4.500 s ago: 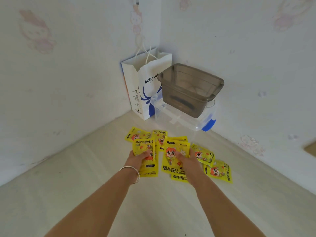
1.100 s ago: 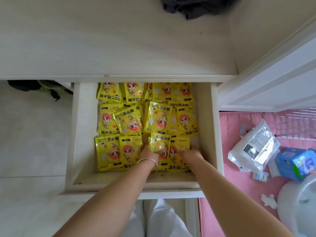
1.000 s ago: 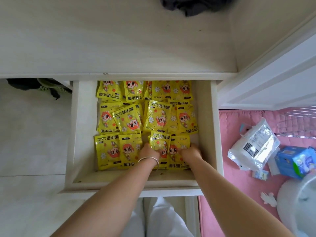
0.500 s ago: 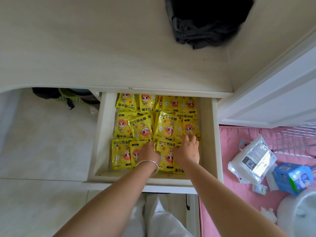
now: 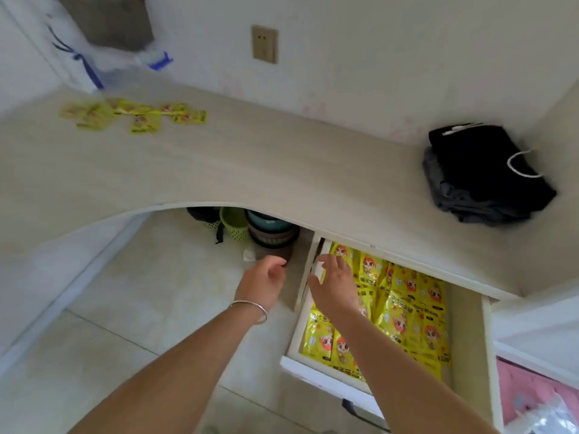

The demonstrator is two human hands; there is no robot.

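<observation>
Left hand (image 5: 262,281) loosely curled, empty, above floor; right hand (image 5: 335,285) fingers spread, empty, over open drawer (image 5: 466,327) of yellow packets (image 5: 404,311)

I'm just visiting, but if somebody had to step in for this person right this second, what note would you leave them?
Left hand: open, holds nothing, in the air over the floor beside the drawer.
Right hand: open, empty, above the drawer's left edge.
Done: the open drawer is lined with yellow packets.
Left: loose packets of the same kind lie scattered at the far left of the desk. Probably fetch them, lay them in the drawer, then shut it.
</observation>
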